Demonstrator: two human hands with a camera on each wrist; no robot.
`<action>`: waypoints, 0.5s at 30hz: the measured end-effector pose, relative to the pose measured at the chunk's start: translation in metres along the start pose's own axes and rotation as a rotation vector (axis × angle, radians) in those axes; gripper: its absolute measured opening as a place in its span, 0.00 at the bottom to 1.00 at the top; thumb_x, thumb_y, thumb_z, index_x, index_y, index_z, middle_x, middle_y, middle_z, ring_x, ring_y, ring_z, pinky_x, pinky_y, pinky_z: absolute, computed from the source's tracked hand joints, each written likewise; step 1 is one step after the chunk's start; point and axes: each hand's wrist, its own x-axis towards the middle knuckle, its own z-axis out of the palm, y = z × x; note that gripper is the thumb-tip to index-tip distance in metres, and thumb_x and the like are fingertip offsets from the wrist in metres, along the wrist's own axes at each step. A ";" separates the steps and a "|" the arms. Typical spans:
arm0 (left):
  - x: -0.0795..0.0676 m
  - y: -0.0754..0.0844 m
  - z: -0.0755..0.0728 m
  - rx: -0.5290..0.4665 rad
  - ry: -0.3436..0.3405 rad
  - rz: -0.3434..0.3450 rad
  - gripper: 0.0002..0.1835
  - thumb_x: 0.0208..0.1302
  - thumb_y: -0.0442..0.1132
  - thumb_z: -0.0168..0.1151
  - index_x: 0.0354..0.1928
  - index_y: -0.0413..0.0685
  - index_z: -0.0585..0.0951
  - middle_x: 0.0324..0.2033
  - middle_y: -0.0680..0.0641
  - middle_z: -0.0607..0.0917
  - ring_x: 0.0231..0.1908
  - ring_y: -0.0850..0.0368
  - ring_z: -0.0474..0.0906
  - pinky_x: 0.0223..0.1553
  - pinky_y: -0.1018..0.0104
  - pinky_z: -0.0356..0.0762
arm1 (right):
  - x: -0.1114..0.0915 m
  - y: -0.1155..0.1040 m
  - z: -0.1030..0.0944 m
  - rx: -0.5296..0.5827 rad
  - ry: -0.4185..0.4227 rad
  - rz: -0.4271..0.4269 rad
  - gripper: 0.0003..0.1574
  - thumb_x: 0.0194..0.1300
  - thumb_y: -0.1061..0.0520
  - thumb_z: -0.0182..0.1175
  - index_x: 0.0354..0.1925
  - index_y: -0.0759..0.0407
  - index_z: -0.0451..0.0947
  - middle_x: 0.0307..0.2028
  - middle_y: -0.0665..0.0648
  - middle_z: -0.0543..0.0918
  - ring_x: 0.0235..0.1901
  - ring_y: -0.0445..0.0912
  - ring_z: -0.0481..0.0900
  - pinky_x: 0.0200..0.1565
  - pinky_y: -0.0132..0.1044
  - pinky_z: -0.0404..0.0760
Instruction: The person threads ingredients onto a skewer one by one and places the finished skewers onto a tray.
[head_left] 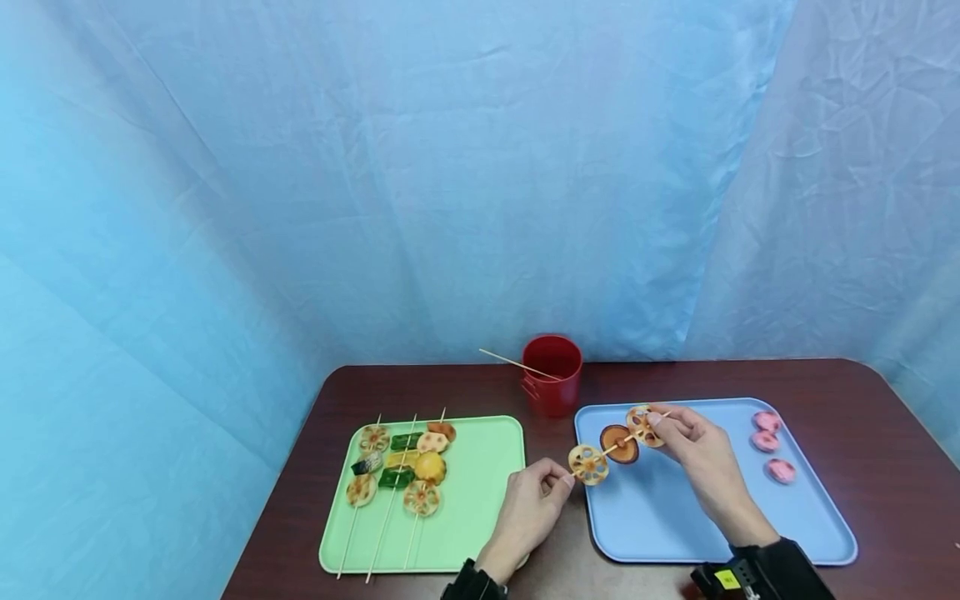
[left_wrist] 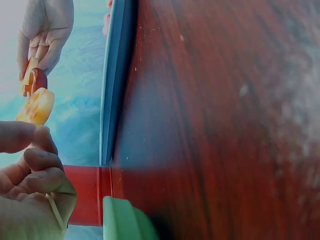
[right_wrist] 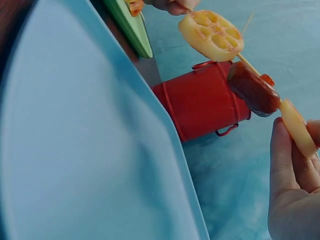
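Observation:
My left hand (head_left: 528, 510) pinches a thin wooden skewer (right_wrist: 247, 64) near its lower end, just below a lotus root slice (head_left: 588, 467). Further up the stick sits a brown round piece like a mushroom cap (head_left: 619, 445), glossy and dark in the right wrist view. At the upper end, my right hand (head_left: 708, 475) holds a second lotus root slice (head_left: 643, 426) between thumb and fingers, with the skewer's tip poking out past it. The loaded skewer slants above the left part of a blue tray (head_left: 675, 533). In the left wrist view a short stick end (left_wrist: 56, 212) shows beneath my left palm.
To the left lies a green tray (head_left: 483, 450) bearing three filled skewers, their sticks overhanging its front edge. A red cup (head_left: 552, 400) with one bare skewer (head_left: 502, 358) stands behind, between the trays. Several pink round pieces (head_left: 767, 441) lie on the blue tray's right side.

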 end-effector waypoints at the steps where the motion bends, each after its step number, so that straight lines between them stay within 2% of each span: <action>1: 0.000 -0.001 0.000 -0.006 -0.004 -0.005 0.05 0.63 0.41 0.62 0.28 0.54 0.82 0.17 0.62 0.74 0.15 0.71 0.65 0.18 0.77 0.63 | 0.000 0.000 0.000 0.000 0.000 0.004 0.37 0.68 0.43 0.56 0.61 0.71 0.69 0.42 0.47 0.85 0.42 0.36 0.82 0.41 0.29 0.80; 11: -0.003 -0.004 0.001 -0.003 0.010 0.027 0.06 0.61 0.38 0.62 0.27 0.53 0.80 0.16 0.62 0.72 0.14 0.71 0.64 0.17 0.77 0.62 | -0.002 0.006 0.009 0.011 -0.009 0.119 0.39 0.65 0.39 0.58 0.60 0.68 0.70 0.44 0.47 0.85 0.43 0.35 0.81 0.43 0.28 0.79; 15: -0.004 -0.002 0.001 -0.006 -0.007 0.033 0.05 0.62 0.38 0.61 0.27 0.53 0.81 0.17 0.63 0.73 0.15 0.72 0.64 0.17 0.78 0.63 | 0.000 0.007 0.009 0.023 -0.007 0.119 0.40 0.64 0.39 0.58 0.60 0.68 0.70 0.45 0.47 0.85 0.44 0.35 0.81 0.43 0.28 0.79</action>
